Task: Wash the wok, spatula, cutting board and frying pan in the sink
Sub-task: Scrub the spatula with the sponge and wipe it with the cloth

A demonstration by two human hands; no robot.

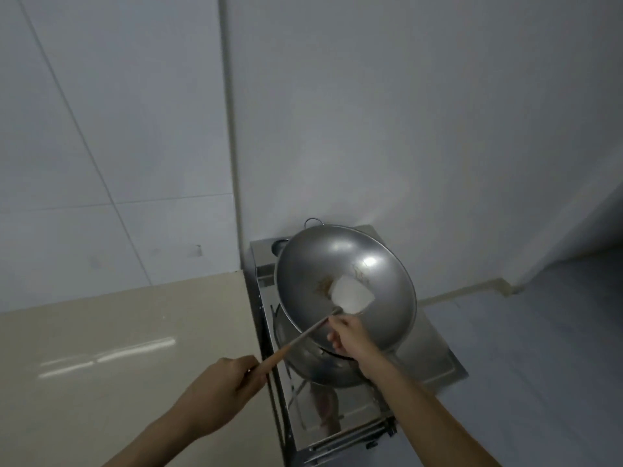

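Note:
A large steel wok (350, 264) is tilted up above a steel stove (431, 358), with brown residue on its inner wall. My right hand (350, 338) grips the wok's near rim. A spatula (352, 294) with a flat metal blade lies inside the wok, and its long wooden handle runs down to the left. My left hand (222, 389) holds the end of that handle. The wok's far loop handle shows at its top edge. No cutting board, frying pan or sink is in view.
A beige countertop (118, 348) lies to the left of the stove. White tiled walls meet in a corner behind it. Grey floor (539, 348) spreads to the right. A small round pot (279, 246) peeks out behind the wok.

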